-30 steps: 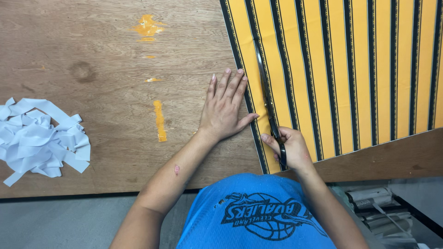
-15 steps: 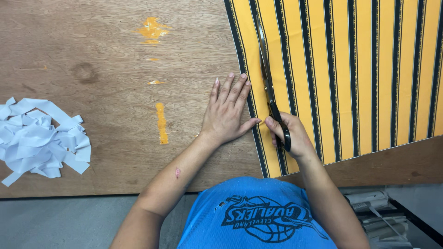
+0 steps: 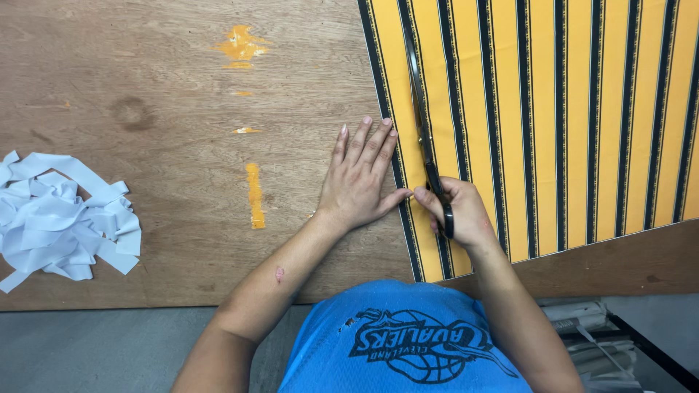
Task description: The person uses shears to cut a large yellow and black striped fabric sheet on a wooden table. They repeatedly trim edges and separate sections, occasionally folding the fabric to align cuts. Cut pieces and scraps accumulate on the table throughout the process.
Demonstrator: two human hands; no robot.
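A pair of scissors (image 3: pixel 426 145) is gripped by its dark handles in the right hand (image 3: pixel 457 211), fingers closed around them, with the blades laid along a black stripe of the yellow-and-black striped cloth (image 3: pixel 553 124). The cloth is spread over the right part of the wooden desk (image 3: pixel 160 94). The left hand (image 3: pixel 360 178) is pressed flat, fingers spread, on the cloth's left edge and the desk. A heap of white strips (image 3: pixel 58 215) is seen at the far left.
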